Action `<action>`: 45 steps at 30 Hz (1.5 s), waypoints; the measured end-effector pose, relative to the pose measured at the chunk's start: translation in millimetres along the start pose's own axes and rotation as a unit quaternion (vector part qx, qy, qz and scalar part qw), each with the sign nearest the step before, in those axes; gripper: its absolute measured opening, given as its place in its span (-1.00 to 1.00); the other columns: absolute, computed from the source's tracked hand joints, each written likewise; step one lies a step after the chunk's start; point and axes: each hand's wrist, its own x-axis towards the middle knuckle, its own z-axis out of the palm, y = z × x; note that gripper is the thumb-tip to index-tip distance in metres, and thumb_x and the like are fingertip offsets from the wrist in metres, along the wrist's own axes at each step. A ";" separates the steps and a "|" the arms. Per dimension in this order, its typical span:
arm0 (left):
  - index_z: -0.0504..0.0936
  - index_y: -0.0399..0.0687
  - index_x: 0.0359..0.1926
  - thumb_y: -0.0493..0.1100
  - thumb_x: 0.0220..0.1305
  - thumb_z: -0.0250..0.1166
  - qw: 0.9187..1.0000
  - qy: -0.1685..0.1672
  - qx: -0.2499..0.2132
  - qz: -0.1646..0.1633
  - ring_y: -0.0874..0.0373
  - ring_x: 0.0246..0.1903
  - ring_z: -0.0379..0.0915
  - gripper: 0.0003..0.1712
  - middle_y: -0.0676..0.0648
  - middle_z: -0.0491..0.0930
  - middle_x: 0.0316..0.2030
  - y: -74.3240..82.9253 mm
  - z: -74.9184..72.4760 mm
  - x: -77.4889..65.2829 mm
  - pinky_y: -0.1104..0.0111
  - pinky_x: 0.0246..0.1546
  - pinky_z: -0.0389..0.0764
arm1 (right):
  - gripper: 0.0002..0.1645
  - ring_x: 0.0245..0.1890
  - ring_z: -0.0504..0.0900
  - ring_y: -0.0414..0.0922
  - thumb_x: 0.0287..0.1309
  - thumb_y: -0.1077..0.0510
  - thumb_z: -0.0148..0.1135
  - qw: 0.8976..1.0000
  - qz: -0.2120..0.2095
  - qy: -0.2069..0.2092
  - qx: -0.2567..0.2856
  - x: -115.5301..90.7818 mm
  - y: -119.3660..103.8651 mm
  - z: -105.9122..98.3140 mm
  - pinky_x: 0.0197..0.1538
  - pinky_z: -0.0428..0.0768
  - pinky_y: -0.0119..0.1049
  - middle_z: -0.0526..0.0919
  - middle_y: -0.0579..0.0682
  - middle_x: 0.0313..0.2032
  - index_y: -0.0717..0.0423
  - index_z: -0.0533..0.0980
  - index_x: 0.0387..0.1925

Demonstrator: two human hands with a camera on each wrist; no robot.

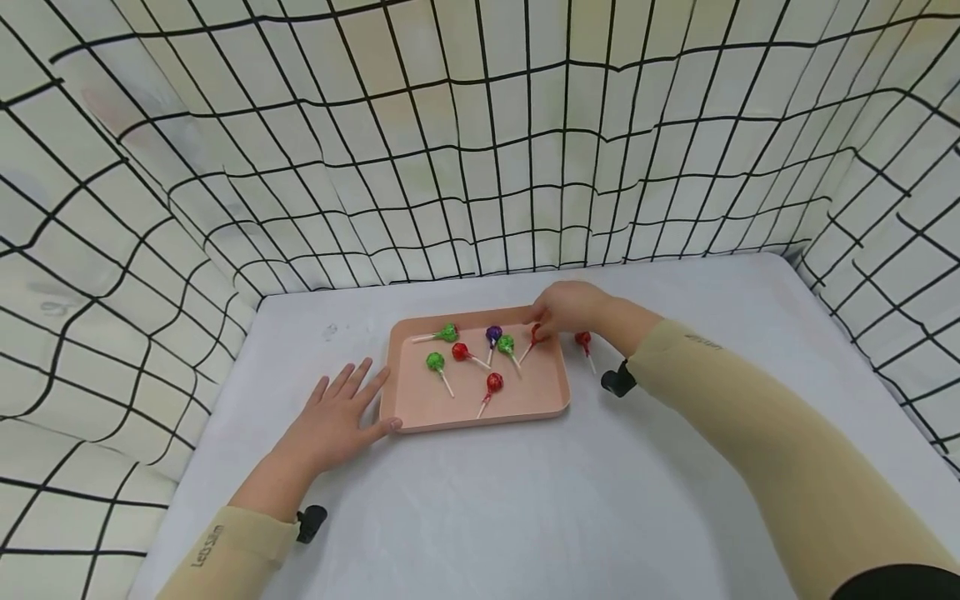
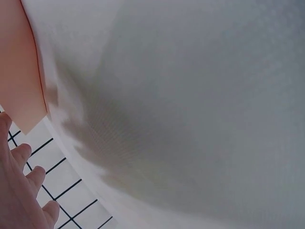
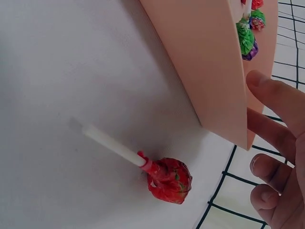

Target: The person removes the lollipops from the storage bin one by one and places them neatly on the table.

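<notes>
In the head view a shallow pink tray [image 1: 420, 422] holds several wrapped lollipops, among them a green one [image 1: 435, 361], a purple one [image 1: 492, 333] and a red one [image 1: 494, 382]. My right hand [image 1: 573, 308] reaches over the tray's right end and pinches a red lollipop [image 1: 536, 334] by its head, stick slanting toward the tray floor. In the right wrist view the tray wall hides the tips of that grip. Fingers spread, my left hand [image 1: 337, 423] lies beside the tray's left side, thumb at its front left corner.
Another red lollipop [image 3: 169, 180] lies on the white table just right of the tray, beneath the right forearm. A white wall with a black grid [image 1: 487, 167] encloses the table at the back and both sides.
</notes>
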 end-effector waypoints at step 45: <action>0.08 0.05 0.56 0.43 0.25 0.16 1.000 0.003 0.002 -0.005 -0.30 0.49 -0.22 0.03 -0.27 -0.07 0.53 0.3 3.0 1.5 -0.26 0.41 -0.18 | -0.62 -0.08 0.54 -0.12 0.23 0.01 0.36 0.999 -0.006 0.032 -0.019 -11.2 1.7 -9.6 0.06 0.55 -0.14 0.69 -0.18 -0.08 -0.18 0.66 0.10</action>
